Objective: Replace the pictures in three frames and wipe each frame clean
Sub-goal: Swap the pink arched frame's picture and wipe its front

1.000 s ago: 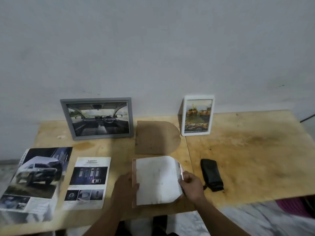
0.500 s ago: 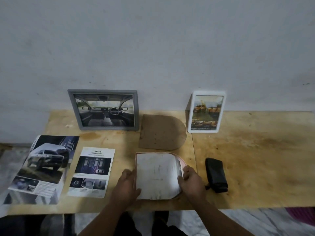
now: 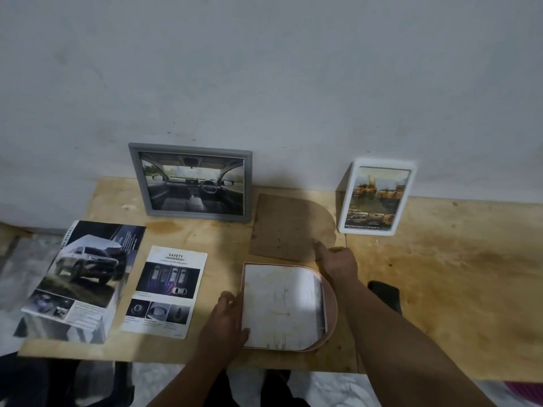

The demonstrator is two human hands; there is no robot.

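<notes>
The plywood table (image 3: 440, 289) carries everything. At ten o'clock the grey frame (image 3: 190, 181) leans on the wall; at one o'clock stands the white frame (image 3: 376, 198), both upright for display. At nine o'clock lie the car brochure (image 3: 82, 277) and the safety leaflet (image 3: 167, 292), likely the source of pictures. The brown backing board (image 3: 286, 227) lies flat at twelve o'clock, set aside. The pink arched frame (image 3: 329, 306) lies face down at centre with the picture sheet (image 3: 279, 306) on it. The left hand (image 3: 224, 324) steadies that sheet, fingers loosely bent on its edge. The right hand (image 3: 338, 259) reaches for the board; its grip cannot be told.
</notes>
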